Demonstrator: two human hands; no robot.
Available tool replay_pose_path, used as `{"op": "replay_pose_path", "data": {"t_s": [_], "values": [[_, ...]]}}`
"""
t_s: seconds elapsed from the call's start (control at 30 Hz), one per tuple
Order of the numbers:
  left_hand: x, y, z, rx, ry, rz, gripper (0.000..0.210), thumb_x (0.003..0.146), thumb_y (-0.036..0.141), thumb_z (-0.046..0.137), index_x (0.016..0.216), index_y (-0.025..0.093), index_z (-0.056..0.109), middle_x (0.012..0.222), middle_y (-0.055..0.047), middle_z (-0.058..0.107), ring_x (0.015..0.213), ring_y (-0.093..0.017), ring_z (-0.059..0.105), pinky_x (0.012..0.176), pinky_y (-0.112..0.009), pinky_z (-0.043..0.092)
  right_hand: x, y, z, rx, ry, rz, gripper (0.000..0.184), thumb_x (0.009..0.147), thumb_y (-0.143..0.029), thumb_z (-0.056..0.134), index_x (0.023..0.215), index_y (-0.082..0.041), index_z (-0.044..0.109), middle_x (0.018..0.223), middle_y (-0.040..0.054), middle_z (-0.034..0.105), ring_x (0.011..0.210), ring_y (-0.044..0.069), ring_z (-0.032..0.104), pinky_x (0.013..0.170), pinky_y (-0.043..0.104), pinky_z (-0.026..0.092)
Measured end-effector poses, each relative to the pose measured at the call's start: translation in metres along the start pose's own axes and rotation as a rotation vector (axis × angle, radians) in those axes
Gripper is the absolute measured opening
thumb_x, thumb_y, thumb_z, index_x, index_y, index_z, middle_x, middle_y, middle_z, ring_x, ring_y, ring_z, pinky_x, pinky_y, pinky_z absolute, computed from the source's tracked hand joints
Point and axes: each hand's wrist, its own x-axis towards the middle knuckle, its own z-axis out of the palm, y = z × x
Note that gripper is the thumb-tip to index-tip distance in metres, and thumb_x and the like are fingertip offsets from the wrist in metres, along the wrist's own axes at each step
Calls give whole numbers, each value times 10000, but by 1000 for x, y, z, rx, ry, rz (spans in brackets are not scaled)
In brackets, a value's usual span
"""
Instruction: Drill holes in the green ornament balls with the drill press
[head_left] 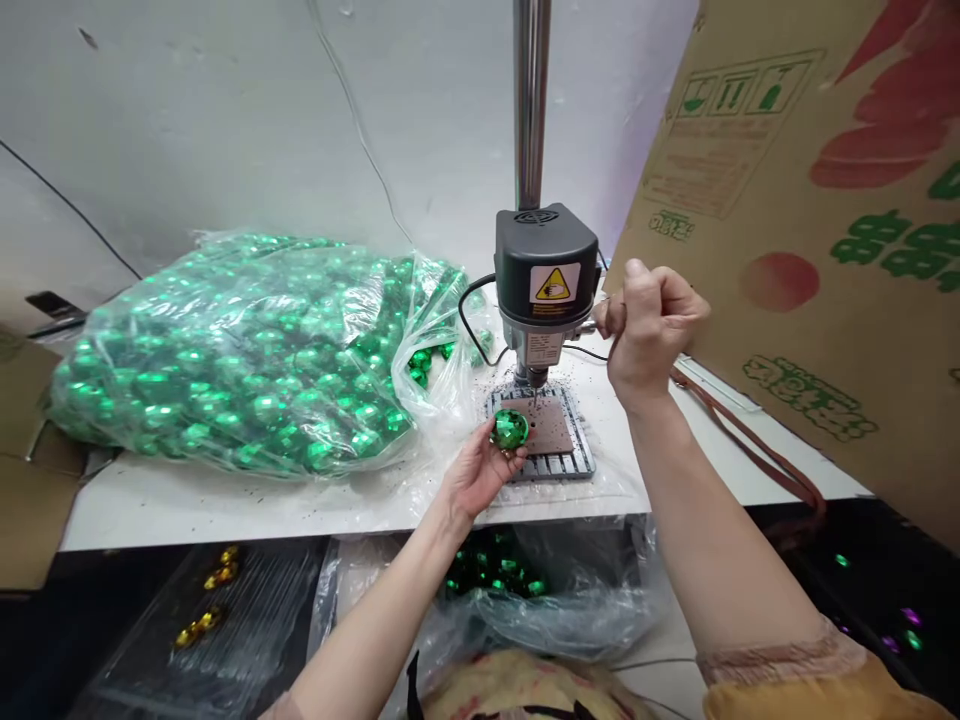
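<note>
Pinched in the fingers of my left hand [481,468] is a shiny green faceted ball [511,429], held over the front left of the drill base. My right hand [651,325] is closed around the feed handle [589,328] on the side of a small bench drill press [546,262]. The drill's chuck and bit [537,385] point down behind and above the ball, apart from it as far as I can see. A brown board [551,425] with dark holes lies on the slotted metal base [583,462], with dark shavings scattered around.
A large clear bag [247,350] of green balls lies at left, its mouth near the drill. Below the table edge [247,510] hangs an open plastic bag [555,620] with green balls. A big cardboard box [780,230] stands at right; a brown strap [750,440] lies beside it.
</note>
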Motion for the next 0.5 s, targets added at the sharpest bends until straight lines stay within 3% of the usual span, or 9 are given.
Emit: {"op": "replay_pose_path", "data": {"t_s": [0.07,0.23,0.33,0.43,0.5], "values": [[-7,-5,0,42,12,53,459,783,424,862,1117,173,673,1006,-95,770,731,-133,671,658,-234,547,0,0,-1,-6,-2,17,534,884,-425,654,556,-229,281,443,-79,303,404,58,307,439,285,286],[-14,-18,-5,375,125,374,585,628,314,973,1130,194,696,1039,-43,754,886,-150,685,719,-226,524,0,-4,-2,-29,-22,34,557,858,-494,674,549,-234,291,438,-86,295,416,62,302,452,287,283],[1,-16,-13,515,166,475,612,599,338,986,1123,188,707,1046,-46,755,937,-168,681,796,-250,526,0,-5,-2,-27,-21,24,551,863,-480,674,539,-228,305,448,-84,316,429,59,325,463,282,296],[24,-8,-19,542,231,488,581,652,452,944,1112,176,719,954,-33,741,842,-157,654,740,-251,495,0,-3,-2,-10,-25,10,551,863,-472,678,538,-226,307,446,-85,323,428,58,330,464,281,305],[38,-2,-22,555,255,494,554,680,454,928,1113,173,727,944,-27,737,866,-161,652,789,-256,490,0,-2,-2,2,-25,-3,558,857,-480,685,538,-225,305,439,-89,317,423,57,322,457,279,295]]}}
